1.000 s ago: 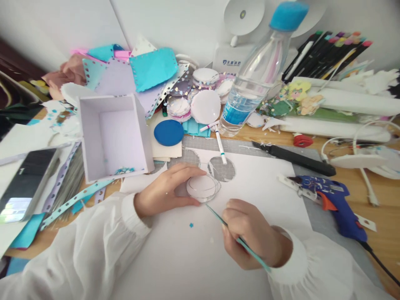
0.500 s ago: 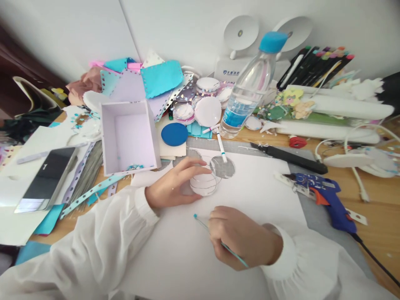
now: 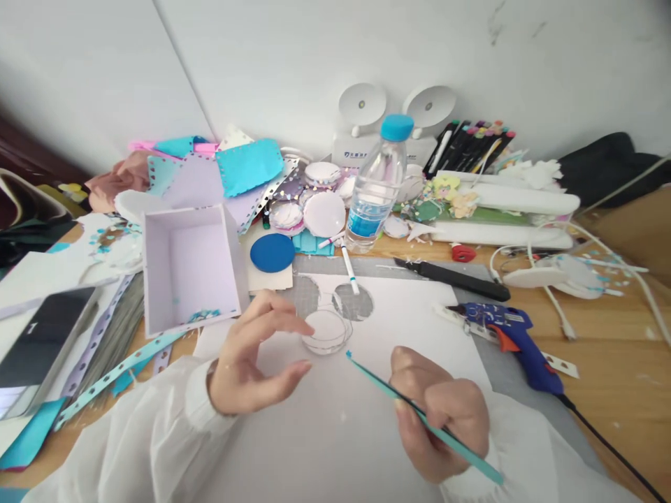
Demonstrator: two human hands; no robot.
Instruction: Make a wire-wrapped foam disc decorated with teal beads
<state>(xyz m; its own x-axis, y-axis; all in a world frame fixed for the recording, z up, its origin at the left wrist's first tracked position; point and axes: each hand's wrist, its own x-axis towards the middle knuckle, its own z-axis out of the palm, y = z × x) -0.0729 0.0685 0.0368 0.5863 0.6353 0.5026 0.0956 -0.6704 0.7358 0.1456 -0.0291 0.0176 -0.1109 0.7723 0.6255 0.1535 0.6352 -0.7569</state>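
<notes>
Teal tweezers are held by my right hand, fingers curled around them. At their tip is a tiny blue piece, too small to name. My left hand has thumb and fingers apart, with nothing between them. Its index fingertip is by a small group of overlapping white paper circles; whether it touches them I cannot tell. The circles lie on a large white sheet that has round holes showing grey beneath. A lilac open box with blue bits inside stands beyond my left hand.
A water bottle, a blue disc and a white marker are at the back. To the right are a black cutter knife and a blue glue gun with its cord. A phone lies left.
My left hand has drawn away from the paper circles and opened wider. The right hand has turned, showing more of the tweezers. The camera view has shifted, raising more wall into sight.
</notes>
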